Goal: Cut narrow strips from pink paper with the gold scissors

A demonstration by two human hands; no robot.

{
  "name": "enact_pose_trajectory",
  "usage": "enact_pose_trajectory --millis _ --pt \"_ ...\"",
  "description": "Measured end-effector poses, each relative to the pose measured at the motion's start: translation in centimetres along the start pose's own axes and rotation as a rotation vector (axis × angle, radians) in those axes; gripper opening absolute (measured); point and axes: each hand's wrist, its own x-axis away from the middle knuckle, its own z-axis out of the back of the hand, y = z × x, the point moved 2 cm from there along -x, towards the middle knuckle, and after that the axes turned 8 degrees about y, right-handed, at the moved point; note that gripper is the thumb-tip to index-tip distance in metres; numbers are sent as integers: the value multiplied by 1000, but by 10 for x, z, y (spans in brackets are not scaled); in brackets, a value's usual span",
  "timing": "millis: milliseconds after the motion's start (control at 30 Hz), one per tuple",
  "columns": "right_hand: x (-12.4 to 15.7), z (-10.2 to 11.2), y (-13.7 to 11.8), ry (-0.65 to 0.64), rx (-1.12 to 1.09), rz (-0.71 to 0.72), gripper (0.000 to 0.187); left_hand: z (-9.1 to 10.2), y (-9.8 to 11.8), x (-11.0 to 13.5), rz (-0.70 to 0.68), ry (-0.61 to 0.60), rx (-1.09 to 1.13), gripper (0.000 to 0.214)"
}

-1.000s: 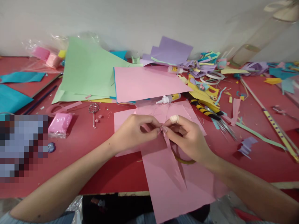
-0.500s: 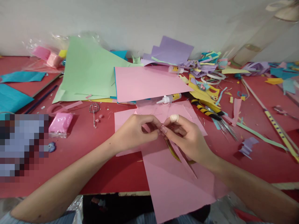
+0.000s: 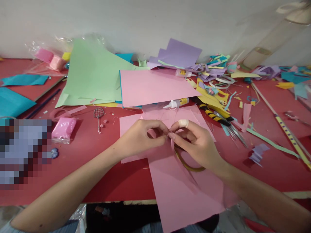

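My left hand point(image 3: 142, 137) and my right hand point(image 3: 194, 144) meet fingertip to fingertip over a pink paper sheet point(image 3: 179, 191) that hangs past the near table edge. Both pinch a narrow pink paper strip point(image 3: 173, 145) where the fingers touch. My right index finger wears a beige bandage point(image 3: 183, 123). A yellowish ring point(image 3: 188, 165) lies under my right hand on the pink sheet. More pink paper point(image 3: 128, 124) lies flat beneath both hands.
On the red table point(image 3: 97, 168) lie a glue bottle point(image 3: 176, 103), a big pink sheet point(image 3: 153, 85), green paper point(image 3: 89, 77), purple paper point(image 3: 178, 53), yellow-black tools point(image 3: 215, 115), a pink packet point(image 3: 63, 128), a small wire whisk point(image 3: 98, 114) and scattered scraps at right.
The strip hanging from my fingertips swung right, then curled back under my right hand, uncovering more of the yellowish ring. Both hands stayed almost in place.
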Motion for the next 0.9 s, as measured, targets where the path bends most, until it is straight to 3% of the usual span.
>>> enact_pose_trajectory --millis 333,600,900 --pt "-1 1 4 35 -82 -40 5 -1 -3 -2 41 45 44 10" --pt "-1 1 4 52 -58 -42 7 -2 1 0 -23 108 -60 9" --pt "-1 -1 5 -18 -90 -98 8 -4 -5 7 -5 102 -51 13"
